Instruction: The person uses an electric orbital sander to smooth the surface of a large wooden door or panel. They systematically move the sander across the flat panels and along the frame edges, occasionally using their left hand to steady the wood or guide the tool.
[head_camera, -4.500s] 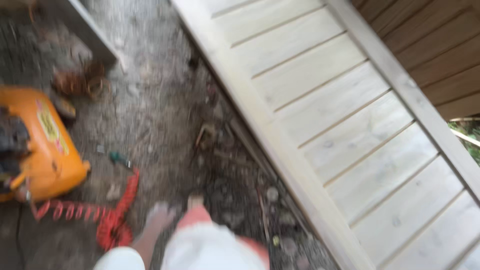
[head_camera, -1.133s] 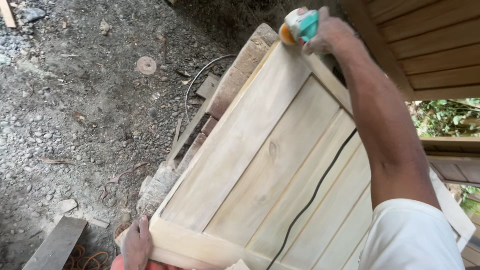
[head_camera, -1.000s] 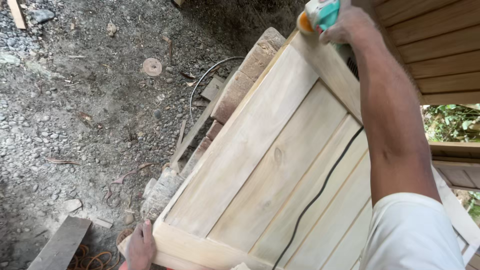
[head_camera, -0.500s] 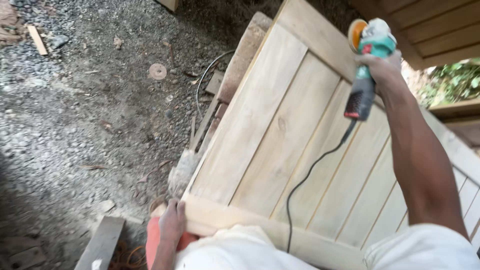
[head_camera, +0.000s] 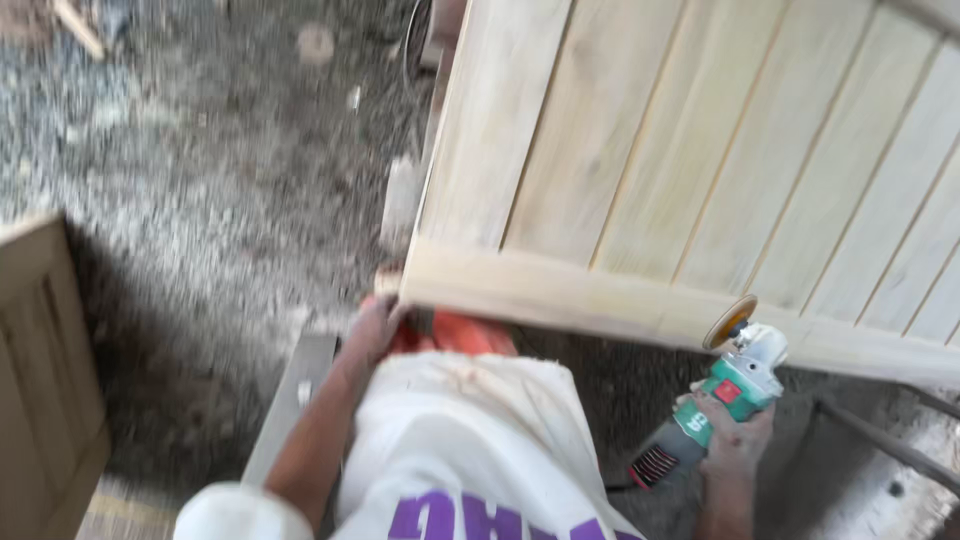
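A pale wooden panel (head_camera: 690, 150) of vertical slats with a cross rail (head_camera: 560, 290) along its near edge fills the upper right. My left hand (head_camera: 375, 325) grips the near left corner of that rail. My right hand (head_camera: 735, 440) holds a green and white angle grinder (head_camera: 725, 395) below the rail's near edge, its orange-brown disc (head_camera: 730, 320) right at the wood. My white shirt (head_camera: 460, 440) covers the lower middle, with an orange thing (head_camera: 455, 335) showing under the rail.
Grey gravel ground (head_camera: 200, 170) spreads to the left. Another wooden panel (head_camera: 40, 380) stands at the lower left, and a plank (head_camera: 290, 400) lies beside my left arm. A dark metal bar (head_camera: 880, 440) runs along the lower right. Wood scraps lie at the top.
My right hand has brought the grinder from the panel's far top end down to the near rail. The view has swung down and closer; my left hand stays on the rail's corner.
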